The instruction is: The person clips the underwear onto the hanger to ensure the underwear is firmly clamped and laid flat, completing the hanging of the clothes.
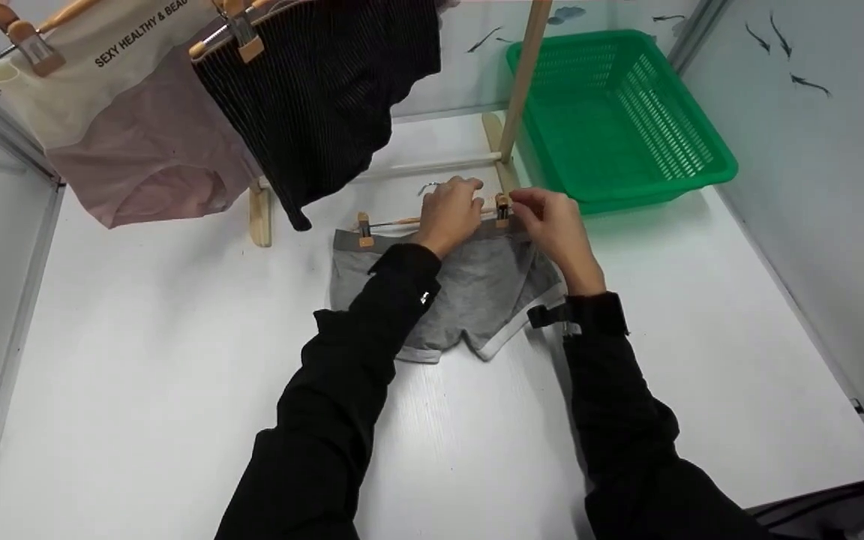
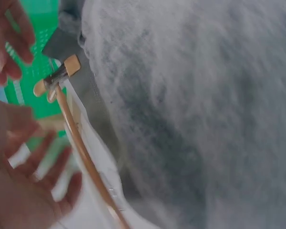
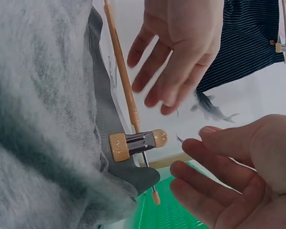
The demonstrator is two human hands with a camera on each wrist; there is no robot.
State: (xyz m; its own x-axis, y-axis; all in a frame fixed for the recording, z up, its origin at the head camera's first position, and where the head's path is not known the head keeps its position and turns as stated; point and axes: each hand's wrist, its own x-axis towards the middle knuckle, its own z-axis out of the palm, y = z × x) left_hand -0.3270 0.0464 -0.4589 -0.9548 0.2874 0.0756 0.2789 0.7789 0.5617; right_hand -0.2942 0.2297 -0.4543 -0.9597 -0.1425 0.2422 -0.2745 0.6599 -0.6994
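Grey shorts with white leg trim lie on the white table, their dark grey waistband clipped to a wooden hanger. The left clip and the right clip both bite the waistband. My left hand hovers over the middle of the hanger bar, fingers loosely spread and holding nothing. Beside the right clip, my right hand has its fingers lightly bent; the right wrist view shows a gap between its fingertips and the clip. The hanger's metal hook peeks out behind my left hand.
A wooden rack post rises behind the shorts. Hanging at upper left are pink-and-cream briefs and black striped shorts on clip hangers. A green plastic basket stands at the back right, against the patterned wall.
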